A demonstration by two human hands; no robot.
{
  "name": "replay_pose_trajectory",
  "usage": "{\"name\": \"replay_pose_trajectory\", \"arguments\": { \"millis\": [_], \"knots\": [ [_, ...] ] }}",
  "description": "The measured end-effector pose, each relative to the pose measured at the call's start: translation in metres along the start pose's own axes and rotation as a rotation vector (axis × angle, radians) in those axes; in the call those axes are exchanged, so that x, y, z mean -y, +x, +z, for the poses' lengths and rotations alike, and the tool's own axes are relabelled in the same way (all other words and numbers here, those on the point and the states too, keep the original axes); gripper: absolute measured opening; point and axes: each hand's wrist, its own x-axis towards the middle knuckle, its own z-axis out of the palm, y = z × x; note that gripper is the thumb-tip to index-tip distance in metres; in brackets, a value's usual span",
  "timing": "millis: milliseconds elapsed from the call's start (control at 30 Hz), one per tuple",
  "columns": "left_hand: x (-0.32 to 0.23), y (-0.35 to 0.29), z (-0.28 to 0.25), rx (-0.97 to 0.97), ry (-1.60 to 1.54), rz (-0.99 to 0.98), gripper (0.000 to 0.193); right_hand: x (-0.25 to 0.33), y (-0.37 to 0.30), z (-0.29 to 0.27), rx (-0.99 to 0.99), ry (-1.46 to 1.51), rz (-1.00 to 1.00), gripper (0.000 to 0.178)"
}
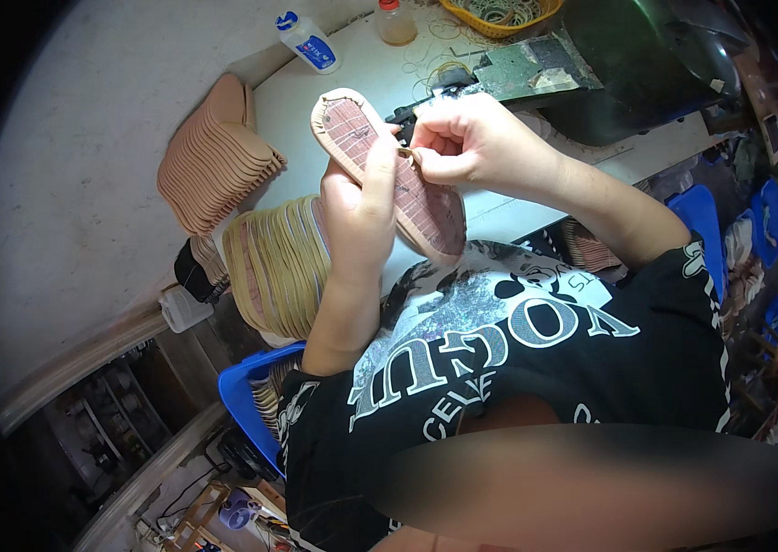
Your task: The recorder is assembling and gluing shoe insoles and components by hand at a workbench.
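A shoe insole (432, 213) with a reddish-brown underside and a pale edge folded over it is held up above the table. My left hand (358, 213) is closed around its middle, the thumb lying across the underside. On the far side, my right hand (476, 140) pinches the pale edge between thumb and forefinger, with the other fingers curled in. What lies right under those fingertips is too small to make out. Both hands are close together over the white table (380, 78).
Left of my hands stand a stack of pinkish-tan insoles (214, 166) and a yellowish stack (274, 271). Farther back are a white bottle (315, 52), a red-capped bottle (396, 28), a yellow basket (473, 22) of rubber bands and a green plate (536, 69). A blue bin (240, 405) sits at left.
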Motion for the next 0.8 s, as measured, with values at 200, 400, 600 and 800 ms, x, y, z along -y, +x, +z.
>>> {"name": "replay_pose_trajectory", "arguments": {
  "millis": [200,400,600,800],
  "knots": [
    [0.0,-0.001,-0.009,0.175,-0.187,-0.121,0.013,-0.002,-0.001,-0.002,0.008,-0.087,-0.114,0.013],
    [0.002,-0.003,-0.004,0.01,-0.126,-0.042,0.013,0.013,-0.007,0.002,-0.07,-0.179,-0.191,0.013],
    [0.001,-0.005,0.007,-0.085,-0.063,0.026,0.012,0.012,-0.007,0.009,-0.249,-0.389,-0.313,0.015],
    [0.003,-0.01,0.014,-0.151,0.077,0.137,0.012,0.026,-0.005,0.012,-0.06,-0.769,-0.312,0.013]
  ]
}}
